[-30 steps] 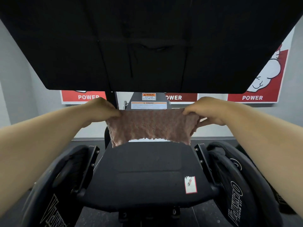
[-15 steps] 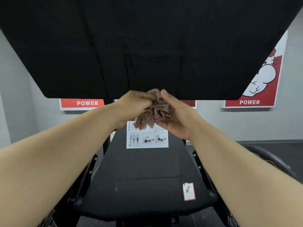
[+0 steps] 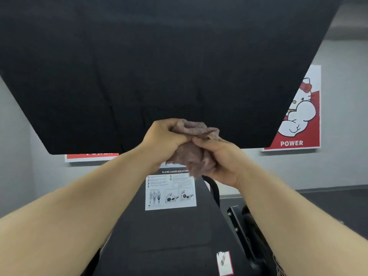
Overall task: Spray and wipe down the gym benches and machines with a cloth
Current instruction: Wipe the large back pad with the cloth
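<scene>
Both hands, left hand (image 3: 165, 139) and right hand (image 3: 221, 159), are clenched together on the bunched pinkish cloth (image 3: 191, 154) held above the squat machine's black pad (image 3: 169, 236), so wiping there looks not yet begun.

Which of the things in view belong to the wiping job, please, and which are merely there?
Part of the job:
- cloth, bunched between left hand and right hand
- black machine pad
- large black panel overhead

Merely there:
- instruction label
- POWER poster
- small red-edged sticker
</scene>
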{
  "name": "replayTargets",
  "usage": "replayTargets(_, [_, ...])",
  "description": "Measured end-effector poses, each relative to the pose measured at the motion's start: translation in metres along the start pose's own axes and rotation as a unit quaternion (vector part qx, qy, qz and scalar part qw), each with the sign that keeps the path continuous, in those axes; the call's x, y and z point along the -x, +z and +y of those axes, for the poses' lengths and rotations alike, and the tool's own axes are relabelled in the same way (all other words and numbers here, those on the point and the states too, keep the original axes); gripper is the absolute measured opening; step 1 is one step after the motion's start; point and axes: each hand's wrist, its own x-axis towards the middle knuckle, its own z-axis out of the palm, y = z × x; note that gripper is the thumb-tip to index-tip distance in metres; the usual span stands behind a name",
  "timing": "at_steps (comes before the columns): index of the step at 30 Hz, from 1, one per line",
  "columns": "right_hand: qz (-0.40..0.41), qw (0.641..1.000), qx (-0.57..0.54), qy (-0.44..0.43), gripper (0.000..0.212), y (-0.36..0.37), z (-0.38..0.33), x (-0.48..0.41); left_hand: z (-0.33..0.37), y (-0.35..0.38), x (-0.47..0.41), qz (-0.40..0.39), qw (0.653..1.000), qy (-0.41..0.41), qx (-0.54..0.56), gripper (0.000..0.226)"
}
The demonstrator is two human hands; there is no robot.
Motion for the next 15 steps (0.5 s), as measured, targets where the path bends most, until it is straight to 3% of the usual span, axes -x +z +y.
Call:
replayTargets(3, [0.087,0.990,-0.053,-0.093,0.023,-0.003,-0.038,0.000,0.037,0.005,-0.020,-0.001,0.995,0.083,-0.056,0.021])
replayTargets(6, [0.239,0.941,-0.008,-0.241,0.016,-0.008,-0.094,-0.008,0.075,0.005,-0.042,0.084,0.961,0.226,-0.136,0.019])
replayTargets(8, [0.298,0.885,0.050,-0.354,0.015,-0.012,-0.138,-0.015,0.101,0.006,-0.058,0.119,0.912,0.322,-0.224,0.024])
replayTargets(10, [0.350,0.820,0.137,-0.432,0.022,-0.011,-0.177,-0.024,0.123,0.010,-0.077,0.142,0.838,0.414,-0.327,0.027])
replayTargets(12, [0.382,0.752,0.244,-0.478,0.032,-0.012,-0.201,-0.037,0.143,0.015,-0.100,0.168,0.764,0.489,-0.385,0.033])
replayTargets(15, [0.379,0.634,0.444,-0.507,0.026,-0.026,-0.190,-0.056,0.158,0.019,-0.127,0.194,0.703,0.527,-0.436,0.045])
